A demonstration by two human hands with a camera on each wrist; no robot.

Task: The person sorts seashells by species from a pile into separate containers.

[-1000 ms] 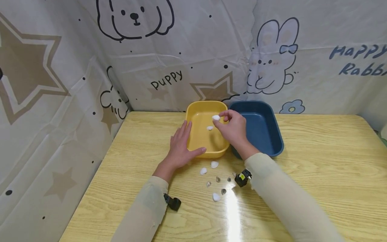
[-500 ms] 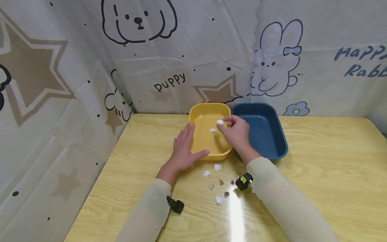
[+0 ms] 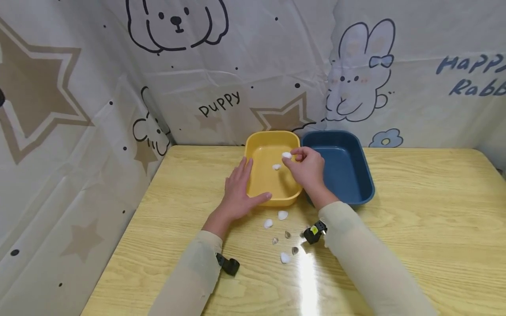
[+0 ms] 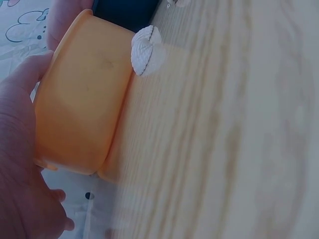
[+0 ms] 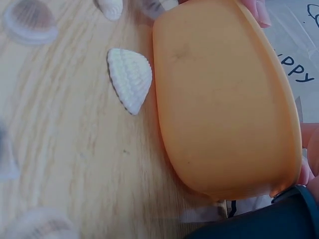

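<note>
My right hand (image 3: pixel 310 170) pinches a white seashell (image 3: pixel 286 155) between thumb and fingers, above the yellow bin (image 3: pixel 272 202). Inside that bin lies another white shell (image 3: pixel 276 167). With fingers fairly straight, my left hand (image 3: pixel 237 193) rests on the bin's left side, its thumb along the front rim. The left wrist view shows this hand (image 4: pixel 17 149) against the bin's wall (image 4: pixel 82 94). A ribbed white shell (image 5: pixel 130 79) lies close to the bin in the right wrist view, where my right fingers are mostly hidden behind the bin.
A dark blue bin (image 3: pixel 344 175) stands directly right of the yellow one. On the table in front lie white shells (image 3: pixel 285 257) and several small brownish shells (image 3: pixel 294 250). A printed cloth (image 3: pixel 221 79) hangs behind the table and on its left.
The head view has shifted slightly. My right hand keeps the white seashell over the yellow bin, and my left hand stays at its rim.
</note>
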